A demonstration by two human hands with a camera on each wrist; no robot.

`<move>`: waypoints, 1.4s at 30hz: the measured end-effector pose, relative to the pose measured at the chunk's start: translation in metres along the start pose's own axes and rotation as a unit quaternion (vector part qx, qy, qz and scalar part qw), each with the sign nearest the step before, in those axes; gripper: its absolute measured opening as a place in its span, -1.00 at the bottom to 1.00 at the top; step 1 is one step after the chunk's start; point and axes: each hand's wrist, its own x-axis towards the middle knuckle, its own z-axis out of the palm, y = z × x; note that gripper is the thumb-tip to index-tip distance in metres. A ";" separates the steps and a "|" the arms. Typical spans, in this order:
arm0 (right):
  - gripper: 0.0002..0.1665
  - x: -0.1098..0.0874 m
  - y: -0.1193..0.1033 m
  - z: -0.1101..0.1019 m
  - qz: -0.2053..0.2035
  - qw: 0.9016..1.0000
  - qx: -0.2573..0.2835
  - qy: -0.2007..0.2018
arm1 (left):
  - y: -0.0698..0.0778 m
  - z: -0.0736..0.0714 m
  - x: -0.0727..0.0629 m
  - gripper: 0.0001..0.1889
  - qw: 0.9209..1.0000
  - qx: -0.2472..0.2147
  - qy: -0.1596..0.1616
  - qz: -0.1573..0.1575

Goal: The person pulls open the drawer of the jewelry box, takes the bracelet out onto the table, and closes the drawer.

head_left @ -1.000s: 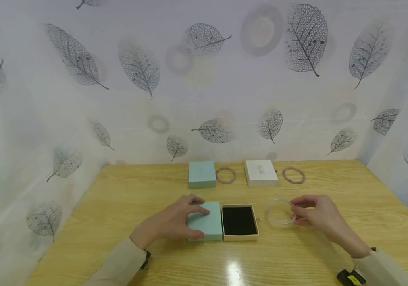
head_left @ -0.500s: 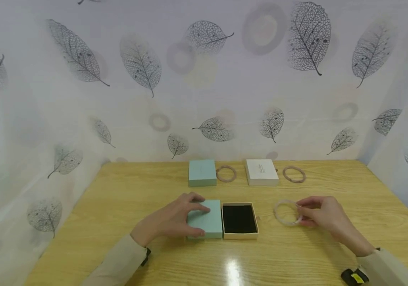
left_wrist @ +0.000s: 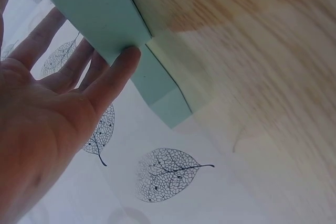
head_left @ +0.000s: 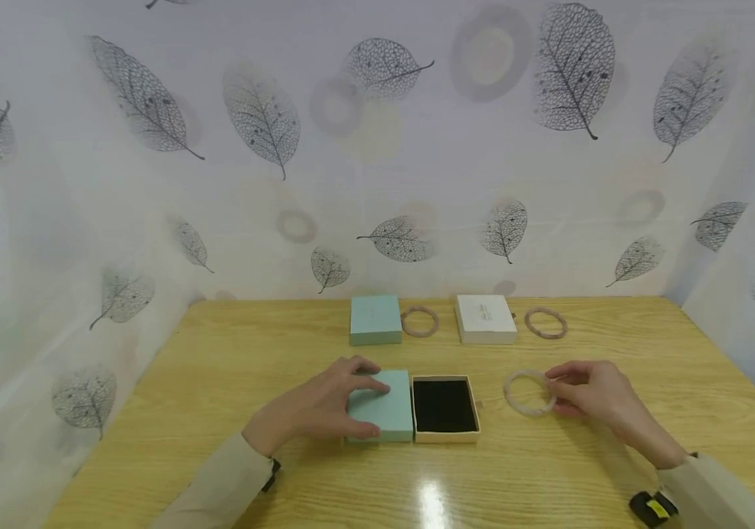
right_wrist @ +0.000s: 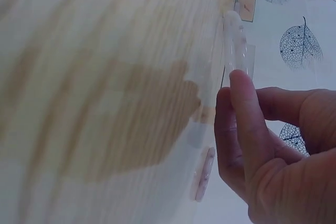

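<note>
My left hand (head_left: 321, 402) spans a teal box lid (head_left: 396, 400), thumb at its near side and fingers across its top and far side. In the left wrist view the thumb presses the side of the teal lid (left_wrist: 97, 9). Just right of the lid sits a shallow box base (head_left: 446, 438) with black padding inside. My right hand (head_left: 595, 395) pinches the right side of a pale translucent bangle (head_left: 513, 400), right of the base. The right wrist view shows the bangle (right_wrist: 235, 40) edge-on between thumb and fingers.
Behind are a teal box (head_left: 375, 320) with a pinkish bangle (head_left: 435, 323) beside it, and a white box (head_left: 485, 319) with another bangle (head_left: 546, 336) to its right. A leaf-print cloth (head_left: 232, 213) rises along the back and sides of the wooden table (head_left: 252, 334).
My right hand has carried the pale bangle a little to the right, away from the box base, then hardly moved. The left hand has stayed on the teal lid.
</note>
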 end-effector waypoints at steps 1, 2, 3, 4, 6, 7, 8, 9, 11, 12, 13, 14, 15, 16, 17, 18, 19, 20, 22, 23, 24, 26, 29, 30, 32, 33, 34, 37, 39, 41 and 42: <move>-0.59 0.000 -0.001 0.000 -0.002 1.000 -0.003 -0.003 | 0.000 0.000 0.000 -0.42 1.000 0.002 0.000 0.001; -0.59 0.001 -0.001 0.001 -0.001 1.000 -0.002 -0.005 | 0.001 0.000 0.000 -0.42 1.000 0.002 0.000 0.002; -0.59 0.002 -0.002 0.001 0.000 1.000 -0.003 -0.006 | 0.002 -0.001 0.000 -0.42 1.000 0.003 0.000 0.002; -0.59 0.002 -0.003 0.002 0.002 1.000 -0.003 -0.008 | 0.002 -0.001 0.000 -0.42 1.000 0.003 0.000 0.003; -0.59 0.003 -0.004 0.003 0.004 1.000 -0.004 -0.013 | 0.003 -0.001 0.000 -0.42 1.000 0.004 0.000 0.003; -0.59 0.003 -0.005 0.003 0.005 1.000 -0.003 -0.015 | 0.003 -0.001 0.000 -0.42 1.000 0.005 0.000 0.003; -0.59 0.004 -0.005 0.004 0.009 1.000 -0.002 -0.015 | 0.003 -0.001 0.000 -0.43 1.000 0.005 0.001 0.003; -0.60 0.004 -0.006 0.004 0.009 1.000 -0.003 -0.015 | 0.002 -0.001 0.001 -0.43 1.000 0.006 0.001 0.004; -0.60 0.004 -0.007 0.005 0.007 1.000 -0.004 -0.018 | 0.002 -0.001 0.001 -0.43 1.000 0.006 0.001 0.004; -0.60 0.004 -0.008 0.006 0.007 1.000 -0.007 -0.019 | 0.002 -0.001 0.001 -0.43 1.000 0.006 0.002 0.003; -0.60 0.004 -0.008 0.006 0.008 1.000 -0.010 -0.018 | 0.001 -0.001 0.000 -0.43 1.000 0.004 0.001 0.002; -0.60 0.004 -0.009 0.007 0.007 1.000 -0.016 -0.018 | 0.001 -0.001 0.000 -0.43 1.000 0.003 0.000 0.001; -0.61 0.004 -0.009 0.007 0.005 1.000 -0.022 -0.018 | 0.000 0.000 0.000 -0.43 1.000 0.002 0.000 0.000; -0.61 0.005 -0.009 0.008 0.003 0.999 -0.028 -0.018 | 0.000 0.000 0.000 -0.42 1.000 0.001 -0.001 -0.001; -0.61 0.005 -0.009 0.008 0.001 0.999 -0.038 -0.017 | 0.000 0.000 0.000 -0.42 1.000 -0.001 -0.002 -0.002; -0.62 0.006 -0.010 0.009 -0.001 0.999 -0.044 -0.016 | 0.000 0.000 0.000 -0.42 1.000 -0.003 -0.003 -0.003; -0.62 0.006 -0.010 0.009 -0.003 0.999 -0.048 -0.014 | 0.000 0.000 0.000 -0.42 1.000 -0.005 -0.004 -0.005; -0.62 0.006 -0.010 0.010 -0.006 0.998 -0.053 -0.013 | 0.000 -0.001 0.000 -0.42 1.000 -0.006 -0.005 -0.006; -0.63 0.006 -0.011 0.011 -0.011 0.998 -0.063 -0.011 | 0.001 -0.001 0.000 -0.42 1.000 -0.009 -0.006 -0.008; -0.64 0.006 -0.012 0.012 -0.014 0.998 -0.068 -0.010 | 0.001 -0.001 0.000 -0.42 1.000 -0.009 -0.007 -0.009; -0.64 0.006 -0.013 0.013 -0.016 0.997 -0.069 -0.009 | 0.001 -0.001 0.000 -0.42 1.000 -0.010 -0.008 -0.009; -0.66 0.006 -0.014 0.014 -0.022 0.997 -0.079 -0.006 | 0.001 -0.001 0.000 -0.42 1.000 -0.009 -0.007 -0.008; -0.67 0.006 -0.014 0.016 -0.031 0.995 -0.092 -0.002 | 0.001 -0.001 -0.001 -0.42 1.000 -0.005 -0.006 -0.006; -0.67 0.007 -0.014 0.016 -0.033 0.995 -0.096 -0.002 | 0.001 -0.001 -0.001 -0.42 1.000 -0.004 -0.005 -0.005; -0.68 0.007 -0.014 0.016 -0.038 0.994 -0.106 -0.001 | 0.001 -0.001 -0.001 -0.42 1.000 -0.001 -0.003 -0.002; -0.68 0.007 -0.014 0.016 -0.039 0.993 -0.108 0.000 | 0.001 -0.001 -0.001 -0.42 1.000 0.001 -0.002 0.000; -0.67 0.007 -0.015 0.016 -0.041 0.993 -0.111 0.000 | 0.002 -0.001 0.000 -0.42 1.000 0.002 -0.001 0.001; -0.65 0.006 -0.015 0.016 -0.044 0.992 -0.120 0.007 | 0.002 -0.001 0.000 -0.43 1.000 0.003 -0.002 0.003; -0.64 0.005 -0.016 0.015 -0.050 0.991 -0.123 0.015 | 0.002 -0.001 0.000 -0.43 1.000 0.005 -0.003 0.003; -0.65 0.003 -0.018 0.016 -0.067 0.988 -0.134 0.029 | 0.002 -0.001 -0.001 -0.42 1.000 0.006 -0.006 0.002; -0.66 0.002 -0.020 0.017 -0.074 0.988 -0.133 0.033 | 0.002 -0.001 -0.001 -0.42 1.000 0.007 -0.008 0.002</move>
